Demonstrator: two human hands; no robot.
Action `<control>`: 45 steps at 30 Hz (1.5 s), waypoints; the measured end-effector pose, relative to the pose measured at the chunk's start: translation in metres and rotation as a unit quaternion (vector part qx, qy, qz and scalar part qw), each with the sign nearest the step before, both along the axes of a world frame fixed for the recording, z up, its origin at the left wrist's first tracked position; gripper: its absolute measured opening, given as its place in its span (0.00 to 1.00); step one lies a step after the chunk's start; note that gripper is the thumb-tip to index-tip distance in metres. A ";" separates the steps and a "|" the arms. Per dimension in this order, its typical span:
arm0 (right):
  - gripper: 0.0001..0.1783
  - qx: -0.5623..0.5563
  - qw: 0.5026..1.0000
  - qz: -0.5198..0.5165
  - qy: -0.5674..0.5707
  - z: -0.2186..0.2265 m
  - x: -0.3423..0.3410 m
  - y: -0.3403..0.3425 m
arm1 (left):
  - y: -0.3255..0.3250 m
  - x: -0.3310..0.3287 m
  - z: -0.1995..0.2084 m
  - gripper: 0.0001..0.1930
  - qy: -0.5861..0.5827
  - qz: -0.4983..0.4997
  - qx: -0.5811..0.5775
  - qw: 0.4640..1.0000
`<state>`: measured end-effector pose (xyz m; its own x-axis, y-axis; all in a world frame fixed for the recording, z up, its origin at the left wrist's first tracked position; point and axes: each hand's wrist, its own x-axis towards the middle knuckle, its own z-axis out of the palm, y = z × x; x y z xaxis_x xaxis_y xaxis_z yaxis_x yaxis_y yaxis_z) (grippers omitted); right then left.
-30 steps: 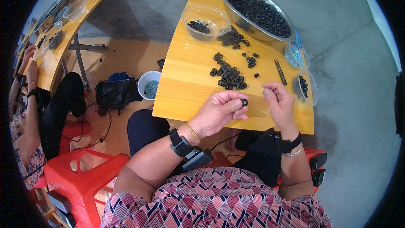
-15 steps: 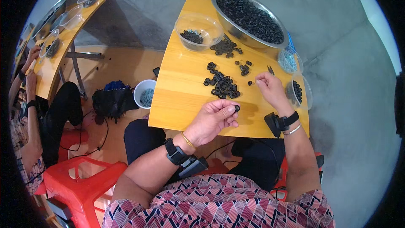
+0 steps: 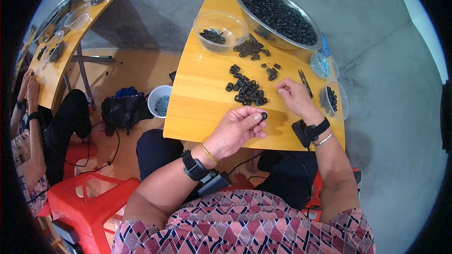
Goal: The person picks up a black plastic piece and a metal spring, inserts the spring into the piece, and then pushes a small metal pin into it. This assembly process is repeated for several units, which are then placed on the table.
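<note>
Between the thumb and fingers of my left hand [image 3: 238,130] is a small black plastic ring-shaped part [image 3: 264,116], held just above the near edge of the table. To its right, my right hand [image 3: 297,99] is closed in a pinch low over the tabletop; whatever its fingertips hold is hidden. A loose pile of small black plastic parts [image 3: 247,89] lies ahead of my left hand. A few more black pieces [image 3: 272,72] rest beyond my right fingertips. Beside that hand lies a dark pointed tool, apparently tweezers [image 3: 306,83].
A large metal bowl [image 3: 316,46] of black parts stands at the back of the yellow table [image 3: 193,108], with a clear tub [image 3: 195,26] to its left. Tubs of screws [image 3: 321,67] and black pieces [image 3: 343,101] line the right edge. Another person's hands [image 3: 30,87] show far left.
My right hand has moved slightly left, over the spot where a single small black piece lay, and that piece no longer shows. The tweezers are more exposed. My left hand keeps its grip.
</note>
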<state>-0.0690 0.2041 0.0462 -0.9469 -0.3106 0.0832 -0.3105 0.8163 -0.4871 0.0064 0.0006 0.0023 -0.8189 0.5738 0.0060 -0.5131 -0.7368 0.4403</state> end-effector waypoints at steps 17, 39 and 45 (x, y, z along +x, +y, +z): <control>0.12 -0.285 0.951 0.000 -0.123 0.017 0.086 -0.038 | 0.000 0.001 -0.002 0.07 -0.011 0.032 0.001 0.999; 0.04 -0.386 0.912 0.038 -0.136 0.014 0.086 -0.050 | 0.003 0.001 -0.003 0.07 0.009 0.059 -0.044 0.997; 0.04 -0.340 0.930 0.061 -0.125 0.016 0.085 -0.049 | 0.001 0.000 -0.002 0.08 0.005 0.031 -0.035 0.999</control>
